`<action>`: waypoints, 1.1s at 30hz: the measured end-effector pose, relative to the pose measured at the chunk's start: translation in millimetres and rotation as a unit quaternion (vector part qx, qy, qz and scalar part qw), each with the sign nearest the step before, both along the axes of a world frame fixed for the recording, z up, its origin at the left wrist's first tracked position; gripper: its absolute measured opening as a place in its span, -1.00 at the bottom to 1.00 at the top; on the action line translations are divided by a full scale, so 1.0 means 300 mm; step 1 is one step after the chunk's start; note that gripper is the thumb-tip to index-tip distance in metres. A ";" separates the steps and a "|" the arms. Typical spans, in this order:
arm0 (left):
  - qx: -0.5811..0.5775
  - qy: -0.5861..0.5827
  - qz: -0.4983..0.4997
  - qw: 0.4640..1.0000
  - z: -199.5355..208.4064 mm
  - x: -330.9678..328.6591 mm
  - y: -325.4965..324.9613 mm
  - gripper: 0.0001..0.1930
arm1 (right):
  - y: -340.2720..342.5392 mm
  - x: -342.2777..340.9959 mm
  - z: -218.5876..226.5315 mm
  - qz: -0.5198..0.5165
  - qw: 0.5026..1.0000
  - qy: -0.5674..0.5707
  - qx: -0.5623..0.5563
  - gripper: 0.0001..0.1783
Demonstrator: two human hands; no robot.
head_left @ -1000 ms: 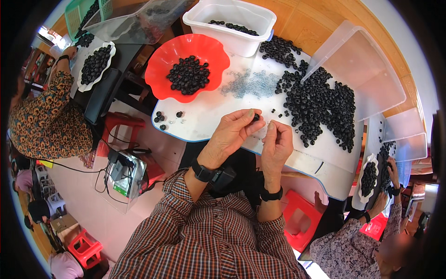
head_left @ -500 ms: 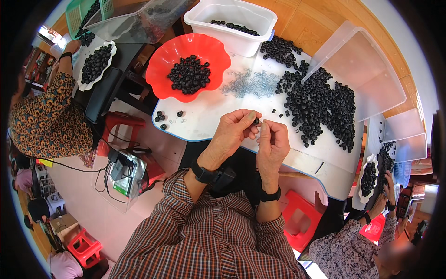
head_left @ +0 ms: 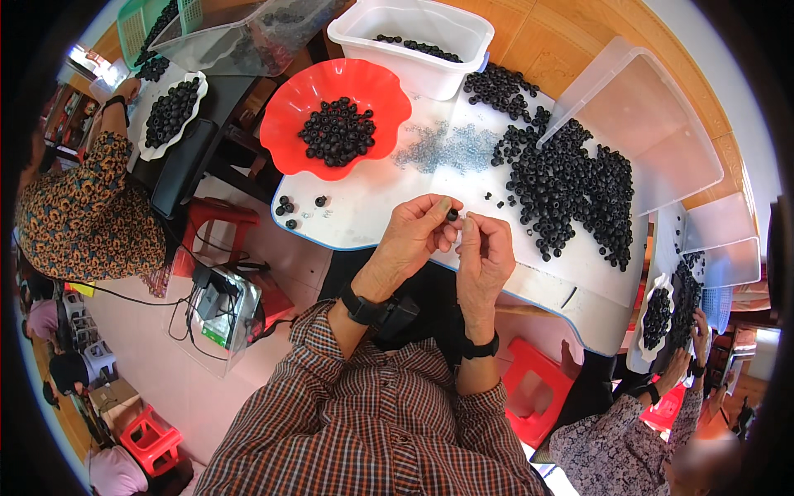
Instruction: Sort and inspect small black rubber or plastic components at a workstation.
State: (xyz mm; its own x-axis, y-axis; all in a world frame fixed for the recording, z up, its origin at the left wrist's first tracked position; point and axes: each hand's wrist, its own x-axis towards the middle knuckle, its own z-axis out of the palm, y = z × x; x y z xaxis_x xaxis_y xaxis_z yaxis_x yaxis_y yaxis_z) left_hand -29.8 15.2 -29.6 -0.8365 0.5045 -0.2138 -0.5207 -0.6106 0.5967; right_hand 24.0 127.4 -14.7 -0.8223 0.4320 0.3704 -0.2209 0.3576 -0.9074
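Above the near edge of the white table (head_left: 364, 215), my left hand (head_left: 412, 240) pinches a small round black piece with a hole (head_left: 452, 214) between thumb and fingers. Close beside it, my right hand (head_left: 486, 252) has thumb and forefinger pressed together near the piece; what they hold is too small to make out. Tiny clear pieces (head_left: 447, 149) lie scattered beyond my hands. To their right spreads a large heap of the same black pieces (head_left: 571, 190). A red wavy-rimmed bowl (head_left: 281, 116) at the far left holds more of them.
At the back stands a white tub (head_left: 447, 83) with black pieces inside. A clear plastic bin (head_left: 662, 124) lies tipped by the heap. A few loose black pieces (head_left: 286, 207) sit at the left edge. People (head_left: 91, 198) work at tables on both sides. Red stools (head_left: 538, 388) stand below.
The black piece has shifted slightly left in my left fingertips, its hole now showing more. My right fingertips are a little farther from it. At the right, another person's hands have moved.
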 end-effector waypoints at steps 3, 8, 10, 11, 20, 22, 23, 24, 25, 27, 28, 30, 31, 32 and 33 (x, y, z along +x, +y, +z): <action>-0.019 0.017 0.005 1.000 0.006 0.001 0.002 -0.76 | -0.001 0.001 0.001 -0.001 1.000 0.003 -0.001 -0.92; -0.064 0.064 0.028 0.995 0.014 0.003 0.010 -0.78 | -0.001 0.000 -0.006 -0.005 1.000 0.010 -0.009 -0.91; -0.083 0.078 0.036 0.993 0.026 0.006 0.012 -0.79 | 0.003 -0.001 -0.008 -0.009 1.000 0.011 0.000 -0.91; -0.102 0.091 0.037 0.990 0.030 0.007 0.013 -0.79 | 0.005 -0.001 -0.009 -0.009 1.000 0.011 0.000 -0.91; -0.171 0.140 0.051 0.974 0.040 0.011 0.007 -0.80 | 0.000 -0.002 -0.004 -0.014 1.000 0.010 0.021 -0.92; -0.177 0.151 0.052 0.971 0.042 0.012 0.005 -0.80 | 0.001 0.001 0.009 -0.010 0.999 0.008 0.032 -0.93; -0.185 0.157 0.049 0.969 0.042 0.014 0.001 -0.80 | -0.001 0.002 0.018 -0.011 0.999 0.008 0.033 -0.93; -0.194 0.163 0.047 0.966 0.041 0.015 -0.005 -0.80 | -0.004 0.002 0.027 -0.006 0.999 0.012 0.047 -0.93; -0.193 0.163 0.047 0.966 0.040 0.016 -0.012 -0.80 | -0.006 0.002 0.031 -0.001 0.998 0.016 0.061 -0.93; -0.166 0.164 0.037 0.972 0.037 0.019 -0.026 -0.80 | -0.009 0.004 0.030 -0.001 0.998 0.013 0.055 -0.93; -0.166 0.164 0.036 0.972 0.038 0.022 -0.031 -0.80 | -0.010 0.006 0.029 0.000 0.999 0.011 0.049 -0.93; -0.160 0.153 0.019 0.975 0.043 0.024 -0.038 -0.78 | -0.005 0.005 0.029 0.000 0.999 0.012 0.051 -0.92; -0.160 0.153 0.019 0.975 0.040 0.024 -0.038 -0.78 | -0.003 0.004 0.030 0.001 0.998 0.014 0.054 -0.92; -0.154 0.144 0.017 0.977 0.036 0.024 -0.038 -0.78 | -0.004 0.005 0.031 0.001 0.998 0.014 0.054 -0.92; -0.149 0.134 0.016 0.980 0.035 0.024 -0.039 -0.78 | -0.006 0.005 0.034 0.007 0.999 0.013 0.050 -0.92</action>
